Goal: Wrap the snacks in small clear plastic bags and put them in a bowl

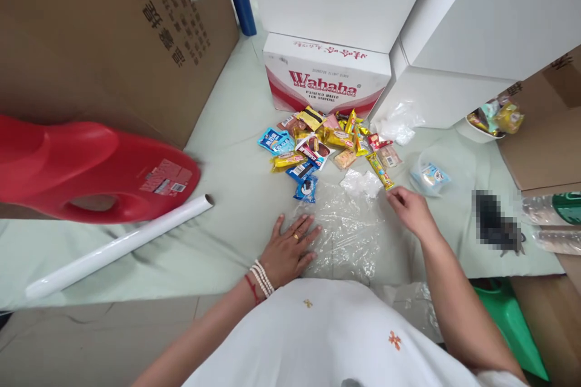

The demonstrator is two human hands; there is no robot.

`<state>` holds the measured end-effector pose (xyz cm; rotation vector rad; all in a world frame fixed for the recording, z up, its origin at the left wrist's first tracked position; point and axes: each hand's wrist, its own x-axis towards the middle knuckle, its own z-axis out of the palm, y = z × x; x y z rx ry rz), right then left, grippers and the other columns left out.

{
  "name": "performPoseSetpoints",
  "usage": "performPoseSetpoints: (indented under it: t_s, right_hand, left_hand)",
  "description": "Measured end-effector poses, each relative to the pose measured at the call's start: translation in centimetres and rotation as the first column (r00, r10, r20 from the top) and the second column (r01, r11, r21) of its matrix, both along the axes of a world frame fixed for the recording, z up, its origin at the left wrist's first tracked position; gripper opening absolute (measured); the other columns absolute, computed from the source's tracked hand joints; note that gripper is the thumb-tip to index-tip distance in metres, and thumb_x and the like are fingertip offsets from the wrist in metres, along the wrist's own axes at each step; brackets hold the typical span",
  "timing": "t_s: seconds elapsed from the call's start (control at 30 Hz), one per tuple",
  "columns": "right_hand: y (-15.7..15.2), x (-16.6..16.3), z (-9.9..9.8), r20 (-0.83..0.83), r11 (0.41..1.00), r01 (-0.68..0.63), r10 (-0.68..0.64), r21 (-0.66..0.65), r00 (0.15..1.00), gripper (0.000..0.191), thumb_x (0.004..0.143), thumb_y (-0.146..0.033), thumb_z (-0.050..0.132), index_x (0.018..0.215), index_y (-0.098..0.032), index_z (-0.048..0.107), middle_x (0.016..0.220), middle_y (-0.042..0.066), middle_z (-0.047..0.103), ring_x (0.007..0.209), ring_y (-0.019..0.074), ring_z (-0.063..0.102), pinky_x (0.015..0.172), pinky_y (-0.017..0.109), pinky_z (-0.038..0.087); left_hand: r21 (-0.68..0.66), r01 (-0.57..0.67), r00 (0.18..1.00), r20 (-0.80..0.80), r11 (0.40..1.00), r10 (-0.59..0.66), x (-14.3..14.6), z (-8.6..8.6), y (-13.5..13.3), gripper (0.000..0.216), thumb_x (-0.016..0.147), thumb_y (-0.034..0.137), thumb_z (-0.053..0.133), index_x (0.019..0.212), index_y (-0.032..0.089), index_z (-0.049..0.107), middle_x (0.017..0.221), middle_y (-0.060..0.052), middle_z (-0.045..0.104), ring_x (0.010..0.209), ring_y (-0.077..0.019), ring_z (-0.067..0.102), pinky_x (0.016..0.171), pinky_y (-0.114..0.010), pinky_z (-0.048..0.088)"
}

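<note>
My left hand (pixel 290 249) lies flat on the pale green cloth with its fingers spread, the fingertips at the edge of a clear plastic bag (pixel 347 236). My right hand (pixel 411 208) is closed in a pinch at the near end of a slim yellow snack packet (pixel 380 170). A heap of wrapped snacks (pixel 313 145) in yellow, blue, red and white lies beyond both hands. Crumpled white plastic (pixel 361 183) rests between the heap and the clear bag. Right of the pinched packet is a clear plastic container (pixel 422 172) with a blue-and-white packet in it.
A Wahaha carton (pixel 329 81) and tall white boxes stand behind the heap. At left are a red jug (pixel 104 169), a white tube (pixel 122 245) and a brown carton (pixel 113 30). A white bowl (pixel 476 131) of snacks and plastic bottles (pixel 551 210) are at right.
</note>
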<state>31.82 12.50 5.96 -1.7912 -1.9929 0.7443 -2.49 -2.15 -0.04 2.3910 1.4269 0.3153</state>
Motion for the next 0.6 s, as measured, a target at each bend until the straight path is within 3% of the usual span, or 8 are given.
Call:
performPoseSetpoints:
  t_s: [0.1,0.2,0.27,0.33,0.43,0.53,0.6]
  right_hand:
    - [5.7,-4.7,2.1,0.166,0.954,-0.205,0.17,0.22,0.971,0.024,0.095,-0.035,0.052,0.092,-0.019,0.07,0.087,0.009,0.07,0.082,0.0245,0.061,0.075,0.034,0.045]
    - [11.3,-9.7,2.6,0.32,0.88,-0.287,0.167,0.378,0.933,0.034,0.094,-0.03,0.054,0.121,-0.014,0.068,0.121,0.018,0.067,0.113,0.0339,0.055,0.097,0.044,0.044]
    - [13.9,-12.2,2.1,0.422,0.877,-0.368,0.22,0.309,0.879,0.052,0.091,-0.032,0.063,0.139,-0.011,0.059,0.137,0.021,0.061,0.129,0.0381,0.046,0.105,0.049,0.04]
    - [15.2,-13.6,1.6,0.498,0.884,-0.427,0.287,0.191,0.818,0.057,0.088,-0.029,0.066,0.142,-0.011,0.058,0.136,0.021,0.062,0.134,0.0394,0.043,0.11,0.052,0.036]
    - [14.4,-13.4,1.7,0.464,0.894,-0.385,0.248,0.228,0.851,0.049,0.091,-0.023,0.06,0.139,-0.012,0.061,0.13,0.02,0.064,0.129,0.037,0.049,0.112,0.053,0.036]
    - [10.9,-11.1,3.0,0.174,0.88,-0.222,0.162,0.419,0.971,0.05,0.094,-0.033,0.059,0.14,-0.015,0.061,0.141,0.019,0.055,0.128,0.033,0.052,0.111,0.048,0.042]
    - [7.7,-9.3,4.1,-0.058,0.906,-0.174,0.212,0.385,0.975,0.05,0.094,-0.045,0.062,0.137,-0.02,0.064,0.139,0.014,0.057,0.127,0.0306,0.054,0.109,0.046,0.045]
  left_hand:
    - [0.041,-0.008,1.0,-0.021,0.999,0.009,0.0,-0.1,0.3,0.051,0.105,0.037,0.042,0.155,0.029,0.043,0.166,-0.009,0.036,0.153,-0.026,0.035,0.127,-0.06,-0.004]
    - [0.067,-0.023,0.999,-0.023,0.997,0.025,0.1,-0.2,0.5,0.049,0.106,0.033,0.038,0.155,0.029,0.043,0.166,-0.007,0.038,0.153,-0.0236,0.036,0.128,-0.058,-0.001]
    - [0.07,-0.044,0.999,-0.015,0.997,0.045,0.2,-0.3,0.5,0.05,0.106,0.034,0.04,0.156,0.03,0.042,0.166,-0.007,0.037,0.153,-0.0238,0.037,0.128,-0.057,0.003]
    - [0.073,-0.061,0.998,-0.009,0.995,0.062,0.2,-0.3,0.4,0.052,0.105,0.036,0.044,0.156,0.031,0.042,0.167,-0.007,0.036,0.153,-0.0252,0.037,0.128,-0.058,0.009]
    - [0.081,-0.106,0.994,0.004,0.991,0.106,0.2,-0.3,0.2,0.055,0.102,0.044,0.049,0.155,0.03,0.044,0.168,-0.008,0.034,0.155,-0.0293,0.033,0.126,-0.059,0.017]
    - [0.075,-0.134,0.991,0.027,0.988,0.133,0.3,-0.3,0.1,0.056,0.1,0.05,0.051,0.153,0.03,0.048,0.167,-0.008,0.035,0.155,-0.0312,0.031,0.126,-0.06,0.019]
    - [0.067,-0.131,0.991,0.036,0.989,0.129,0.3,-0.3,0.1,0.054,0.101,0.049,0.051,0.152,0.031,0.049,0.166,-0.007,0.039,0.154,-0.0307,0.033,0.126,-0.061,0.019]
